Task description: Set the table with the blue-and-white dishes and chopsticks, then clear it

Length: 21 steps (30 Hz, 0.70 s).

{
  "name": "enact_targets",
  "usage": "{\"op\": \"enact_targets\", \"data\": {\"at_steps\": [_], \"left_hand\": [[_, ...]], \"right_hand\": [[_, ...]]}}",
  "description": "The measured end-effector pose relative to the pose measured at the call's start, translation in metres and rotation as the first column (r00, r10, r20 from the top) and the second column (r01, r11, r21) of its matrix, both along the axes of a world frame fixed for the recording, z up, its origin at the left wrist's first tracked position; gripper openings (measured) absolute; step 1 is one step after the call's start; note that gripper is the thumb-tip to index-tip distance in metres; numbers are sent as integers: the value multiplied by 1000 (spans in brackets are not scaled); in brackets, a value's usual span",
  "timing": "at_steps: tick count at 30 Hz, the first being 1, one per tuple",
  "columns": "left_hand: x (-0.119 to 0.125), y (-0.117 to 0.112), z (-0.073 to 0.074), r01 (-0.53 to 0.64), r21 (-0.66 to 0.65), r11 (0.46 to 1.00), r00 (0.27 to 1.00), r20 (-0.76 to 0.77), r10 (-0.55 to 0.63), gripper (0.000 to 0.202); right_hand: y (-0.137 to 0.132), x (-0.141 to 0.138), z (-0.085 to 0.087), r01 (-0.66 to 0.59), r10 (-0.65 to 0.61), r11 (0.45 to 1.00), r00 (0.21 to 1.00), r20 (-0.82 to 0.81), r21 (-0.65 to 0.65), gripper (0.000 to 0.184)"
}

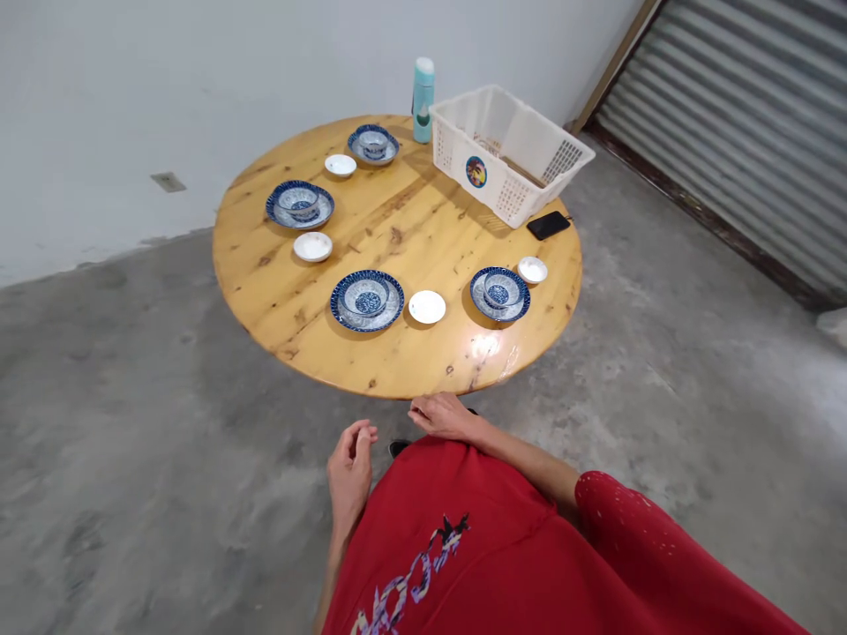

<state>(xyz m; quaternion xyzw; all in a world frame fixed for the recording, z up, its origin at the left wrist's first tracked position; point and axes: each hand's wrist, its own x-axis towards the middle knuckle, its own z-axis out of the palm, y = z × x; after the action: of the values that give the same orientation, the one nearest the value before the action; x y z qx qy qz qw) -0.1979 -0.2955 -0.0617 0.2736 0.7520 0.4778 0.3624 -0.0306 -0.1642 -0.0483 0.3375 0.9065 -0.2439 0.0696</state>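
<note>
A round wooden table (410, 362) stands in front of me with several place settings. Each is a blue patterned plate with a blue bowl on it, such as the near one (367, 301), with a small white dish (427, 307) beside it. My left hand (349, 467) hangs below the table's near edge, fingers curled loosely, holding nothing I can see. My right hand (445, 414) lies palm down just under the table's front rim, fingers together and bent, also with nothing visible in it. Both hands are clear of the dishes.
A white plastic basket (511, 154) sits at the table's far right, a teal bottle (423, 100) behind it and a black phone (548, 225) by its near corner. Bare concrete floor surrounds the table; a white wall is behind, a metal shutter (747, 115) at right.
</note>
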Motion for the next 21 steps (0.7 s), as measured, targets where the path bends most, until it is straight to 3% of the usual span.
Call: {"op": "enact_targets", "data": {"at_steps": [12, 21], "left_hand": [[-12, -4, -11, -23, 30, 999, 998, 52, 22, 49], [-40, -74, -6, -249, -44, 967, 968, 15, 250, 52]], "right_hand": [[-2, -9, -7, -33, 33, 999, 999, 9, 9, 29], [-30, -73, -7, -231, 230, 973, 973, -14, -31, 28]]}}
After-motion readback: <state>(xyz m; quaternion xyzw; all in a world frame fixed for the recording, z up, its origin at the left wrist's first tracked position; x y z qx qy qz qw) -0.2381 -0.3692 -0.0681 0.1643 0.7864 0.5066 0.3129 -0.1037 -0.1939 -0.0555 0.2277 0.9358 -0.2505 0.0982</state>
